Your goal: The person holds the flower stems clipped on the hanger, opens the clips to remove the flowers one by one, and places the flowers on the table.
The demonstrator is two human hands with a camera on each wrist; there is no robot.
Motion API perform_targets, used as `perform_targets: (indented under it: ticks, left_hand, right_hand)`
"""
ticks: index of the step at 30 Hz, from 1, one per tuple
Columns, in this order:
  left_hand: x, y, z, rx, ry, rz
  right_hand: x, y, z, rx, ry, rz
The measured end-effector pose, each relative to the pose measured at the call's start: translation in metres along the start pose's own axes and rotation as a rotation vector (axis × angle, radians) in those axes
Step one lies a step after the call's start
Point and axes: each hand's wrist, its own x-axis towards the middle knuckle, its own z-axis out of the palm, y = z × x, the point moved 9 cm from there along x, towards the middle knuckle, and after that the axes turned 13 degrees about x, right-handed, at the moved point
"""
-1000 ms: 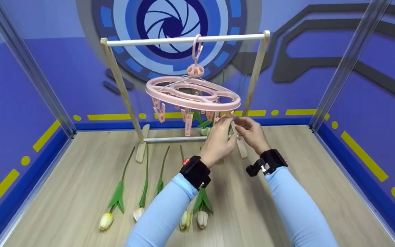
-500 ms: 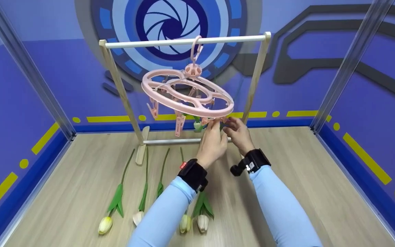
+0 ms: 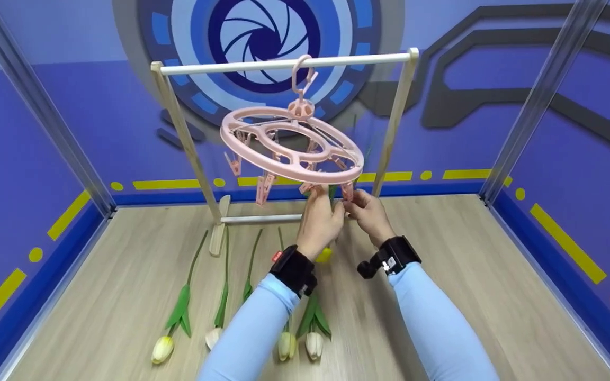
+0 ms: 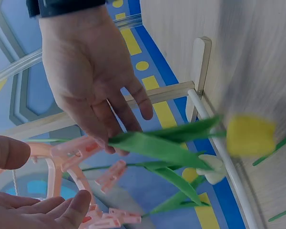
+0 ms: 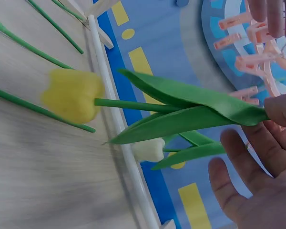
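While the right hand [image 3: 370,216] pinches a yellow tulip [image 5: 190,119], bloom down, at the leaf base, the left hand [image 3: 320,222], just beside it, has fingers [image 4: 77,207] and thumb apart beneath a pink clip hanger [image 3: 284,168]; other tulips [image 3: 163,349] lie on the worktop [image 3: 125,296].

Back wall [image 3: 485,148]: blue-violet, printed with a shutter-like roundel [image 3: 265,45] (dark centre, pale blades). Side walls [image 3: 601,185] blue-violet, yellow dashes [image 3: 568,244] low down. Metal corner strips [image 3: 540,100]; pale wood-grain surface [image 3: 522,307] below.
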Motion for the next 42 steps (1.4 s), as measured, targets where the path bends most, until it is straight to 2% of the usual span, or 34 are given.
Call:
perform_targets:
  ticks: [10,17,25,30,35,42]
  left_hand:
    - [0.001,-0.01,0.002,-0.096,-0.065,-0.11]
    - [0.002,-0.012,-0.004,-0.115,0.004,-0.085]
    - [0.001,-0.016,-0.007,-0.169,0.03,-0.076]
    - [-0.001,-0.018,-0.006,-0.189,0.016,-0.073]
    - [-0.005,-0.017,-0.005,-0.226,-0.024,-0.063]
    - [-0.01,-0.011,-0.001,-0.386,-0.112,-0.02]
  right_hand:
    - [-0.024,-0.007,-0.003,-0.009,-0.009,-0.081]
    - [-0.041,-0.017,0.001,-0.051,-0.038,-0.179]
    - [-0.061,-0.032,0.004,-0.125,-0.064,-0.282]
    - [-0.071,-0.037,0.006,-0.16,-0.087,-0.327]
    - [-0.079,-0.043,0.008,-0.181,-0.095,-0.369]
    - [-0.089,-0.048,0.009,-0.207,-0.108,-0.418]
